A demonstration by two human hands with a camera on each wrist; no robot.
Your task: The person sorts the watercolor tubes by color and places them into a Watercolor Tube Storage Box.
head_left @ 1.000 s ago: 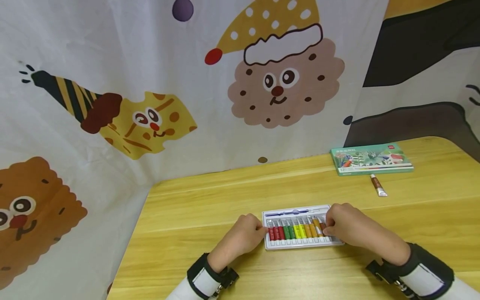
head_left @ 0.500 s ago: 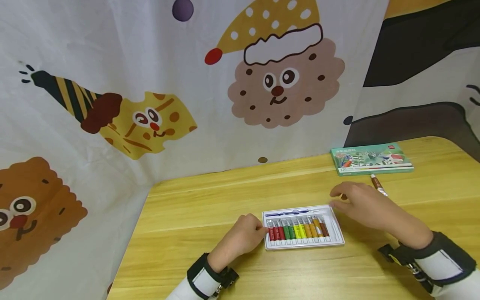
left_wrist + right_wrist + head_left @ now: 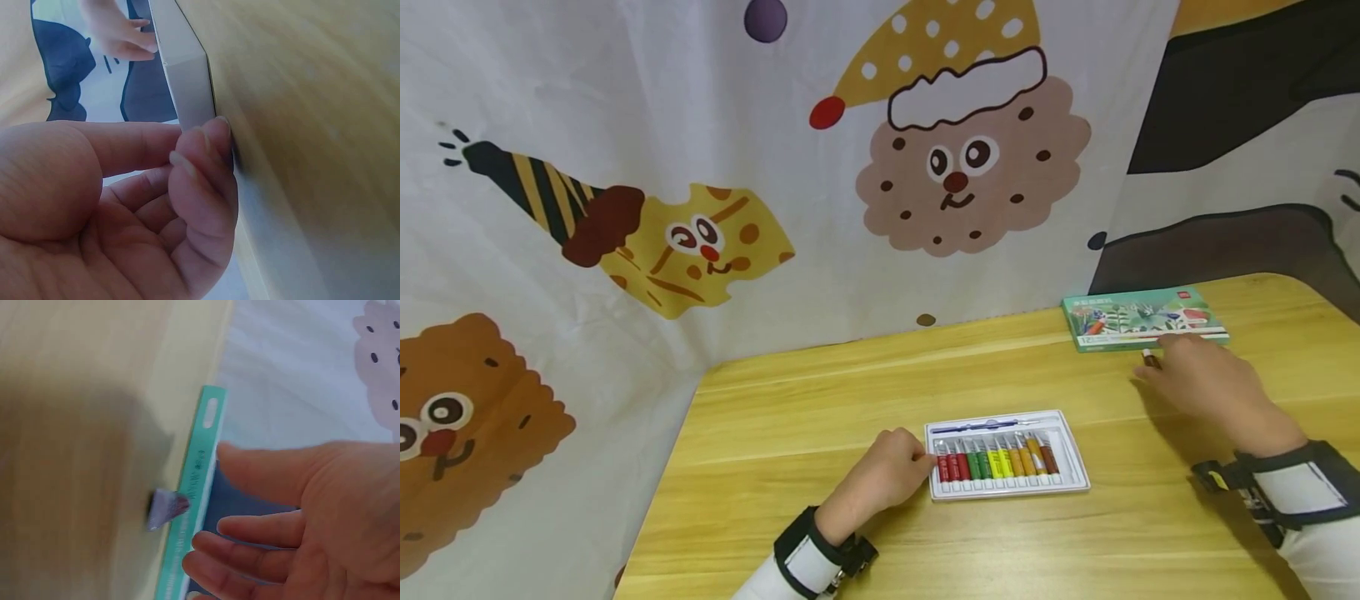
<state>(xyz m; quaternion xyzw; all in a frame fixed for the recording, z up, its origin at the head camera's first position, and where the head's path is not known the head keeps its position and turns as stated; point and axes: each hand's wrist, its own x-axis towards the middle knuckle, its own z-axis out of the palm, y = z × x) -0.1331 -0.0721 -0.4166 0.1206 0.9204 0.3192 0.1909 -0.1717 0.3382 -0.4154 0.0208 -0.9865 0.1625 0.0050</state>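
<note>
A white plastic tray (image 3: 1071,463) of red, green, yellow, orange and brown paint tubes lies on the table, with a thin blue-handled brush (image 3: 970,427) along its far side. My left hand (image 3: 887,468) holds the tray's near left corner between thumb and curled fingers; the tray's side wall (image 3: 192,94) meets the fingertips in the left wrist view. Over at the right, my right hand (image 3: 1206,382) hovers at a loose brown paint tube (image 3: 1151,358), mostly hidden beneath it. In the right wrist view its fingers are spread and relaxed, apart from the tube's crimped silver end (image 3: 164,511).
A flat green paint box (image 3: 1138,315) with printed pictures lies at the back right of the wooden table (image 3: 790,400), just behind the loose tube. Behind the table hangs a white cloth (image 3: 760,125) with cartoon biscuits and cheese.
My right hand has left the tray's right end and moved right and away to the loose brown tube. The left hand and the tray have stayed in place.
</note>
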